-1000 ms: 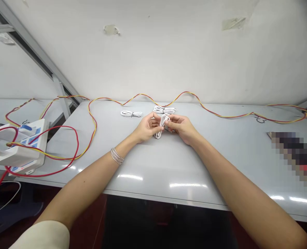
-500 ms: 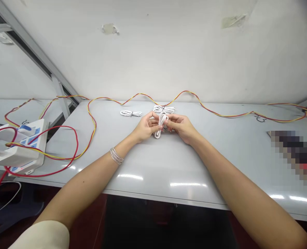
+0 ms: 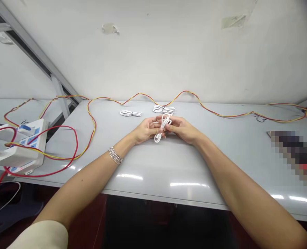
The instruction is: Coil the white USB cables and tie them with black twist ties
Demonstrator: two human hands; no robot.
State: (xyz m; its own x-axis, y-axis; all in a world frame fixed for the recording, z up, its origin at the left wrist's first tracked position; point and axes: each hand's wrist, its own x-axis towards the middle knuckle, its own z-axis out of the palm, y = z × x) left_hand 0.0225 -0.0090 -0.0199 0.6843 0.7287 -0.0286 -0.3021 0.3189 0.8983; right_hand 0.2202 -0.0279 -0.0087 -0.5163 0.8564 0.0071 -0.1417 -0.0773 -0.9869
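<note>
— As the table (image 3: 132, 166) was read from its left end, what came first?

— A boxy white plastic power strip (image 3: 42, 138), blue around its sockets. Smooth red cable (image 3: 39, 176) looped beside it. From there a twisted red-and-yellow wire (image 3: 186, 91) ran in loose waves along the back of the glossy grey top.

— And nearer the middle?

— Metal bracelet (image 3: 115, 155) on the left wrist, several fine silvery strands. Farther back, a slim white cable bundle (image 3: 130, 113) lay flat, cinched by a thin dark tie. Then the left hand (image 3: 145, 131), thumb and fingers pinching the held white cable (image 3: 158, 135).

— How did the held one look?

— White, smooth-skinned, folded into long narrow loops, gathered at the waist and splayed above and below. It leaned, upper end to the right. Position: between both hands, just in front of a second tied bundle (image 3: 164, 109), fuller and lying crosswise. Something dark showed at the fingertips; could not tell whether a tie.

— The other grip?

— Narrow too. The right hand (image 3: 183, 128) pinched the same cable at its waist. Far right, a pixelated patch (image 3: 293, 152), dark with some red; details unreadable.
</note>
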